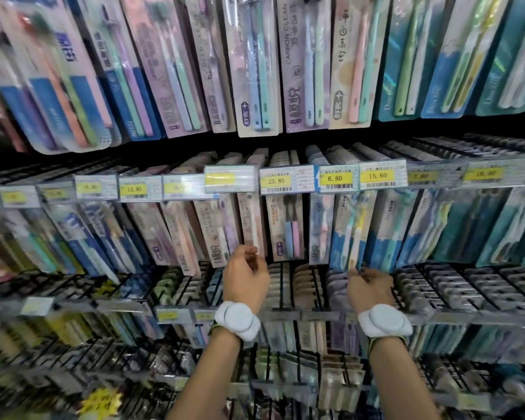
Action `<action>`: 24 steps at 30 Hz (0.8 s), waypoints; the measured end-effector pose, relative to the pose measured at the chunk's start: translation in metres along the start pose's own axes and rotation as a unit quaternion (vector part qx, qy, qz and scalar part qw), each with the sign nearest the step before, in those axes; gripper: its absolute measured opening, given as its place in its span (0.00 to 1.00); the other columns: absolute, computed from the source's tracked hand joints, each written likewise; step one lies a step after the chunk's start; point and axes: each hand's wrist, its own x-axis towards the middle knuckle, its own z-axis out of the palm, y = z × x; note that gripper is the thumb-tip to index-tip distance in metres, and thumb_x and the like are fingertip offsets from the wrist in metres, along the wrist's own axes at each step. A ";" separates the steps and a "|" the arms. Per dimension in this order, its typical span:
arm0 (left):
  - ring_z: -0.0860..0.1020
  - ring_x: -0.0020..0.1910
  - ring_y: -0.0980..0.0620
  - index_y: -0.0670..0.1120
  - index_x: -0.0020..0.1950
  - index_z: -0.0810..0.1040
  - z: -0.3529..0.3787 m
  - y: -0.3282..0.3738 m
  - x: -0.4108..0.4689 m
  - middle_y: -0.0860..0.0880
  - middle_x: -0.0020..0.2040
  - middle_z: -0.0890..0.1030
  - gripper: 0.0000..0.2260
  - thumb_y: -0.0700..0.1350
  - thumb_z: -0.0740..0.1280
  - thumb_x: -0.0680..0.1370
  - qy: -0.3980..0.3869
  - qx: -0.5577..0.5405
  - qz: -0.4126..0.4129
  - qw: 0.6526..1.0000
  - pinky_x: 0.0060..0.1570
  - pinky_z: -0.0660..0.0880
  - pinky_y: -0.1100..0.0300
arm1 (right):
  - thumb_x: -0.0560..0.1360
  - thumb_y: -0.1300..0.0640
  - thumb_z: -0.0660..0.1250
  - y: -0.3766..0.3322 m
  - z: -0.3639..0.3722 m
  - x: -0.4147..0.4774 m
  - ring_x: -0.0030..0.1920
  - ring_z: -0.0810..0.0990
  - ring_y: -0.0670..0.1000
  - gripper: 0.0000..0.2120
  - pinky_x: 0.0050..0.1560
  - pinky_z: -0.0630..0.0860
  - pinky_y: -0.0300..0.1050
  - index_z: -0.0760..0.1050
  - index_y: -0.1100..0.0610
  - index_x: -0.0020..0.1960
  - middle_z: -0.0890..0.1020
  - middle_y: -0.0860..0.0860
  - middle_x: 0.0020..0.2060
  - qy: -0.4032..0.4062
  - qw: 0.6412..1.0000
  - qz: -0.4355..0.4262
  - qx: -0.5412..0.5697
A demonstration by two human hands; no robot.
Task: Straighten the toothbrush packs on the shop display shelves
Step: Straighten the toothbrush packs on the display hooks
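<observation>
The left hand (pixel 245 277) is at the bottom edge of a beige toothbrush pack (pixel 250 219) hanging in the middle row of the display shelves, below the price-label rail (pixel 285 180). Its fingers (pixel 250 251) are curled and appear to pinch the pack's lower corner. The right hand (pixel 369 287) reaches the foot of a blue toothbrush pack (pixel 350 237) further right in that row. Its fingers curl away from view, so a grip cannot be told. The packs look light: thin card, fairly stiff yet easily creased, with slick plastic blisters. A gentle pinch on the card's lower edge probably suits swinging each straight.
</observation>
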 end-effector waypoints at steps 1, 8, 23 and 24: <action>0.82 0.46 0.49 0.45 0.55 0.79 -0.002 -0.003 0.002 0.48 0.47 0.84 0.05 0.42 0.68 0.79 0.007 0.004 0.001 1.000 0.46 0.77 0.59 | 0.78 0.62 0.63 -0.001 0.002 -0.004 0.32 0.72 0.56 0.06 0.36 0.72 0.48 0.72 0.65 0.45 0.73 0.57 0.31 0.009 1.000 -0.009 -0.003; 0.78 0.45 0.50 0.44 0.57 0.77 -0.008 -0.006 0.018 0.47 0.52 0.79 0.08 0.45 0.68 0.80 0.079 0.023 0.011 0.997 0.44 0.75 0.57 | 0.78 0.56 0.67 -0.006 0.033 -0.026 0.48 0.77 0.54 0.08 0.52 0.71 0.45 0.76 0.57 0.56 0.80 0.53 0.46 -0.059 0.997 -0.039 0.026; 0.76 0.47 0.51 0.39 0.69 0.69 -0.029 -0.014 0.063 0.51 0.51 0.76 0.29 0.52 0.75 0.75 0.122 0.085 -0.007 0.989 0.43 0.70 0.61 | 0.77 0.53 0.68 -0.014 0.090 -0.040 0.48 0.82 0.49 0.04 0.55 0.76 0.48 0.77 0.45 0.44 0.84 0.44 0.45 -0.214 0.973 -0.088 -0.012; 0.76 0.47 0.50 0.39 0.67 0.70 -0.030 -0.017 0.065 0.50 0.51 0.76 0.26 0.51 0.74 0.75 0.122 0.088 -0.004 0.989 0.41 0.70 0.61 | 0.77 0.54 0.68 -0.015 0.090 -0.040 0.48 0.82 0.48 0.04 0.53 0.76 0.47 0.77 0.46 0.45 0.84 0.44 0.44 -0.222 0.971 -0.086 -0.008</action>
